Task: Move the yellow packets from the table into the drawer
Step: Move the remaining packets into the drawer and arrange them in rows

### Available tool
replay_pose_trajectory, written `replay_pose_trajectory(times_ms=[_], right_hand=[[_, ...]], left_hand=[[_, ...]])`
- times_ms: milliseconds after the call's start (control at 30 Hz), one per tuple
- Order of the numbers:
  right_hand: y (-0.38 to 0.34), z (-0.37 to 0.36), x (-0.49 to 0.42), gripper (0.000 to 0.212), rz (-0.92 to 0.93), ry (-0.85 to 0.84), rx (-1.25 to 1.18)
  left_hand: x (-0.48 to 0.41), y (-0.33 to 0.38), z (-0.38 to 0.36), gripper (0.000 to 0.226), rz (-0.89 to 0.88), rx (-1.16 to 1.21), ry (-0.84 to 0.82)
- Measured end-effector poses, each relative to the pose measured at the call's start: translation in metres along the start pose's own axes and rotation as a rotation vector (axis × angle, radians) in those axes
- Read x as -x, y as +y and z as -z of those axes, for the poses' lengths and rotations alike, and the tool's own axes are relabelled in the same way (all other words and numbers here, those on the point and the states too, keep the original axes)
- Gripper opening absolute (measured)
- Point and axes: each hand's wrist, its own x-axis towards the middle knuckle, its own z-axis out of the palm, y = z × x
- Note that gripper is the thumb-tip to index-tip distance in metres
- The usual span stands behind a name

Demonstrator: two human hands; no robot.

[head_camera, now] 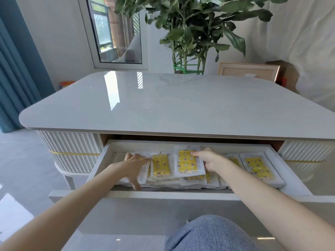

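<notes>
So the drawer (163, 195) stuck out from under the table (163, 102) on its near side, and the packets (259, 167) were all in it, piled from left to right. The left hand (135, 166) rested on the left ones, and the right hand (208, 159) gripped the middle packet (187, 161) by its right side. Behind the table's far edge stood a plant (190, 24), with a frame (248, 71) to its right.

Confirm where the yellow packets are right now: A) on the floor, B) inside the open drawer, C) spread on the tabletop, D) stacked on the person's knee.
B: the yellow packets lie piled in the open drawer, the left hand flat on them and the right hand pinching one; the tabletop shows none.
</notes>
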Motion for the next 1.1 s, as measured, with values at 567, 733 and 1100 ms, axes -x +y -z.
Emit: replay_pose_trajectory(times_ms=[567,733,1100], right_hand=[[0.018,0.075,-0.023,0.048,0.027,0.234,0.362],[0.019,0.077,-0.012,0.054,0.164,0.428,0.759],[0.023,0.083,0.024,0.097,0.372,-0.268,1.286]], left_hand=[[-0.006,0.067,0.031,0.122,-0.127,-0.014,0.147],[-0.018,0.118,0.036,0.112,-0.214,-0.079,0.165],[-0.032,0.127,0.032,0.106,-0.229,-0.126,0.070]])
